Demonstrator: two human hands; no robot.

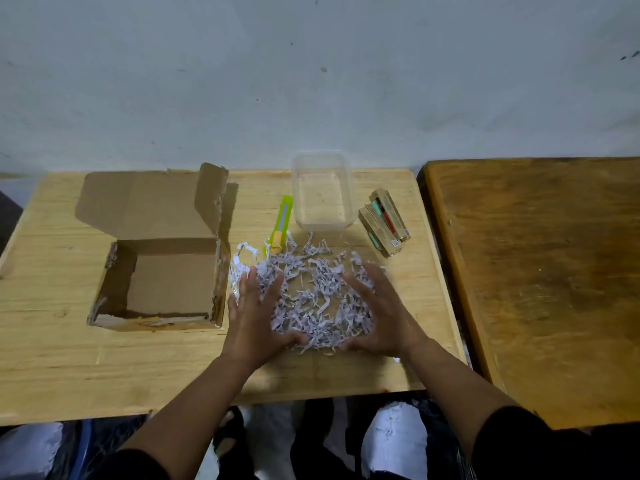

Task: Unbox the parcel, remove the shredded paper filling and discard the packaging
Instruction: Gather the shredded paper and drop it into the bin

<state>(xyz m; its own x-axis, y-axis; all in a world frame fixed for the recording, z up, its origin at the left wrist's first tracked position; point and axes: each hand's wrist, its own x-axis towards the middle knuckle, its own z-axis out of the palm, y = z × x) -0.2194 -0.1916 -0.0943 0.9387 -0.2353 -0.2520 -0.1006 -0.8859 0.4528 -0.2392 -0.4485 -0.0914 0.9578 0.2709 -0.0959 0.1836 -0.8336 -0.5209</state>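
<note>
Now both hands frame the shredded paper (311, 299) on the table (69, 358): left hand (254, 313) and right hand (375, 313), fingers spread wide and flat, seemingly herding it together for a scoop. Left sits the emptied cardboard box (162, 282), flaps up. Beyond lie a green cutter (282, 223), a clear tub (323, 192) and small cartons (384, 223).

On the surface (69, 358), the open cardboard box (162, 275) sits at the left, its lid flap standing behind it. Just right of it lies the pile of shredded paper (311, 292), with the left hand (252, 313) and right hand (381, 313) on either side. Behind the pile lie a utility knife (282, 223), a plastic container (323, 192) and, farther right, small packaged boxes (384, 221). A second table (554, 271) stands to the right.
</note>
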